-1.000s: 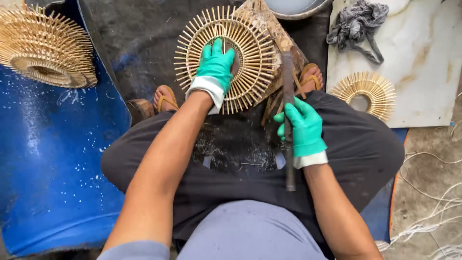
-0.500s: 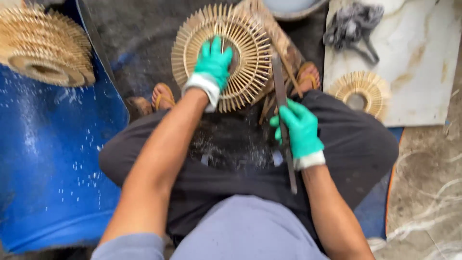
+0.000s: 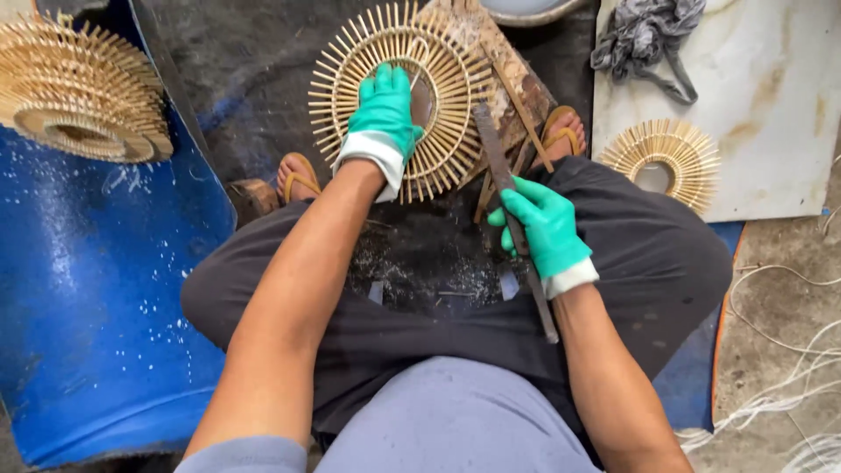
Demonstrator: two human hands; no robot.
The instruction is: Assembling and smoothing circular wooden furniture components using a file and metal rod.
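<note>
1. The left hand (image 3: pixel 383 109), in a green glove with a white cuff, lay flat and pressed down on the round sunburst frame of pale bamboo sticks (image 3: pixel 399 96), fingers spread over its inner ring and not curled round anything.
2. That sunburst frame rested on a worn wooden block (image 3: pixel 499 83) just ahead of the person's crossed legs, its spokes fanning out all round the glove.
3. The right hand (image 3: pixel 545 228), gloved the same green, was closed tight around a long, dark, flat metal blade (image 3: pixel 512 210), gripping it near the middle.
4. The blade ran on a slant, its upper end up against the right edge of the frame and the block, its lower end pointing back over the black trousers (image 3: pixel 455 289) at the lap.
5. Two feet in tan sandals showed, one (image 3: pixel 298 180) to the left below the frame, the other (image 3: pixel 561 131) to the right beside the block.
6. Pale shavings speckled the dark cloth between the knees.
7. On the far left, a stack of finished bamboo sunburst frames (image 3: pixel 79 88) sat on a blue tarpaulin (image 3: pixel 88 307), well apart from both hands.
8. On the right, a smaller bamboo sunburst ring (image 3: pixel 663 162) lay on a stained white board (image 3: pixel 762 105), with a crumpled grey rag (image 3: pixel 644 35) above it.
9. White cords (image 3: pixel 780 385) trailed over the ground at the lower right.
</note>
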